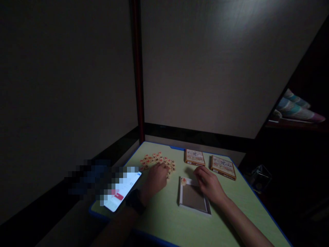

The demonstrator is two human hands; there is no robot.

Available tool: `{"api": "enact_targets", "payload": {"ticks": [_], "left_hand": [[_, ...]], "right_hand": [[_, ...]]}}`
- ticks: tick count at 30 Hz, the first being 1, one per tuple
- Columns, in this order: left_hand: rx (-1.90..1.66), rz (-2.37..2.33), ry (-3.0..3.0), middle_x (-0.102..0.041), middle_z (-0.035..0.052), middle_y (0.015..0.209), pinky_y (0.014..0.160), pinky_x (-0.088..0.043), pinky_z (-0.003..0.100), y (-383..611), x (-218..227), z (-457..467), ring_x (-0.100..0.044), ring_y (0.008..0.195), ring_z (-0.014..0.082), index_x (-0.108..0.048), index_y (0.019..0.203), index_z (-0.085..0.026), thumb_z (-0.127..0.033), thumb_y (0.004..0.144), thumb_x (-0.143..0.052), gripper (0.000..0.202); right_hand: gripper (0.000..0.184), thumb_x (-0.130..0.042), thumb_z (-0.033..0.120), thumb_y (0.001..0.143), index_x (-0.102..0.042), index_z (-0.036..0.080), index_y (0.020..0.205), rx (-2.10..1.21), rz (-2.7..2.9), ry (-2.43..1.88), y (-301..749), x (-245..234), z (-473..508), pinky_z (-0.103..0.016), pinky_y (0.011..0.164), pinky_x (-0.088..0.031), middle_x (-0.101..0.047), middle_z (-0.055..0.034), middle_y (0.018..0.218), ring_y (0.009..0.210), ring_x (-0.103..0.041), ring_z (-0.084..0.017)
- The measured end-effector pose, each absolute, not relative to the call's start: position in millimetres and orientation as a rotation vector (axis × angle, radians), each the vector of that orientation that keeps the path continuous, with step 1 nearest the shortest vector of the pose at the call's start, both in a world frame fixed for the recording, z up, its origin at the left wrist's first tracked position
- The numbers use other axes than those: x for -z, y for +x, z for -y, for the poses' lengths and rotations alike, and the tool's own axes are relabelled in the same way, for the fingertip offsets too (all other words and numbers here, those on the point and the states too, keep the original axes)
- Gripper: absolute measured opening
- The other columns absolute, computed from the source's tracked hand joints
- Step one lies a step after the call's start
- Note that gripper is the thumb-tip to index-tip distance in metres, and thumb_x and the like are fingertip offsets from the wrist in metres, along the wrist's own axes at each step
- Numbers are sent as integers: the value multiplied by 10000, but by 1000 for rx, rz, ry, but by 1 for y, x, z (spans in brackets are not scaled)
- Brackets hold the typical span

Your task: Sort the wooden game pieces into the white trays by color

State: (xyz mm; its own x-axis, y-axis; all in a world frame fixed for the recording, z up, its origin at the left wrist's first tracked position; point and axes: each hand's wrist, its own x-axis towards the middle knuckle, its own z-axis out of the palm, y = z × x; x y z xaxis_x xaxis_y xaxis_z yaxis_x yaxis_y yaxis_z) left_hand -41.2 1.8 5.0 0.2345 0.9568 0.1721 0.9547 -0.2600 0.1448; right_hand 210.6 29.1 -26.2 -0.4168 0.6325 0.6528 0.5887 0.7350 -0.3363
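Apparently picking: left hand (156,176) is resting curled over round cream discs (161,160); right hand (209,181) hanging half-curled above white-rimmed rectangular tray (194,199); holds unclear; next move likely needing pinching.

Looks dim, nearly black at far right. Shows soft glare on the wall panel (226,20), upper right, and a bright phone screen (125,189), lower left, pixelated alongside. Seems slightly soft over the discs (161,160), lower centre.
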Motion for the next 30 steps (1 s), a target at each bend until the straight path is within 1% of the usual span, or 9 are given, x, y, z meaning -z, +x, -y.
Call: {"api": "enact_targets", "payload": {"ticks": [3, 7, 10, 13, 17, 20, 25, 28, 30], "left_hand": [[-358, -1873, 2519, -669, 117, 1098, 894, -487, 379, -35, -6, 6, -599, 1082, 263, -661, 1017, -188, -92, 864, -467, 265], [-411, -1762, 2542, -661, 118, 1112, 876, -491, 390, -24, -5, 14, -587, 1097, 277, -651, 1015, -191, -169, 911, -448, 230], [-496, -1705, 2554, -660, 113, 1113, 875, -488, 395, -17, 0, 18, -592, 1077, 280, -638, 1014, -199, -235, 916, -467, 200], [-543, -1681, 2552, -681, 112, 1075, 884, -485, 409, -15, 7, 18, -610, 1037, 283, -634, 1023, -196, -324, 939, -450, 240], [-492, -1542, 2603, -714, 113, 1007, 878, -494, 417, -16, 13, 16, -644, 968, 275, -670, 973, -178, -312, 947, -417, 287], [-412, -1457, 2636, -732, 123, 960, 857, -507, 423, -15, 12, 16, -665, 909, 275, -697, 951, -160, -300, 922, -448, 287], [-348, -1385, 2682, -744, 128, 914, 860, -517, 434, -12, 9, 20, -678, 880, 275, -723, 937, -133, -300, 887, -493, 288], [-353, -1379, 2698, -744, 126, 921, 866, -518, 434, -11, 9, 22, -679, 895, 276, -727, 942, -134, -302, 893, -493, 292], [-352, -1378, 2700, -744, 127, 923, 860, -520, 432, -10, 9, 21, -679, 897, 278, -725, 959, -132, -301, 898, -491, 295]], "right_hand": [[214, -466, 90, 853, -632, 224, 878, -96, 2094, -921, 208, 21, -31, -315, 730, -524, -670, -70, 901, 826, -653, -212], [193, -490, 122, 873, -658, 216, 858, -152, 2162, -923, 186, 3, -48, -304, 718, -514, -695, -64, 866, 802, -661, -207], [219, -521, 104, 840, -704, 203, 910, -170, 2356, -935, 154, -15, -75, -287, 727, -497, -728, -67, 879, 806, -669, -202], [318, -540, 36, 753, -738, 197, 941, -151, 2620, -1069, 120, -26, -106, -258, 716, -476, -752, -57, 909, 797, -673, -186], [258, -590, 21, 672, -755, 206, 741, -166, 2725, -1184, 91, -26, -136, -233, 608, -440, -742, -15, 707, 674, -669, -181], [212, -616, 48, 677, -751, 211, 690, -160, 2776, -1265, 80, -23, -144, -231, 582, -422, -745, -23, 689, 675, -681, -188], [169, -645, 110, 723, -767, 181, 817, -149, 2861, -1357, 68, -22, -143, -238, 649, -436, -773, -84, 833, 808, -707, -223], [206, -620, 125, 787, -750, 159, 942, -143, 2886, -1392, 66, -24, -141, -231, 667, -432, -770, -117, 921, 867, -706, -223], [230, -605, 132, 817, -729, 150, 1010, -142, 2890, -1414, 65, -29, -141, -225, 655, -428, -765, -125, 945, 866, -704, -217]]}}
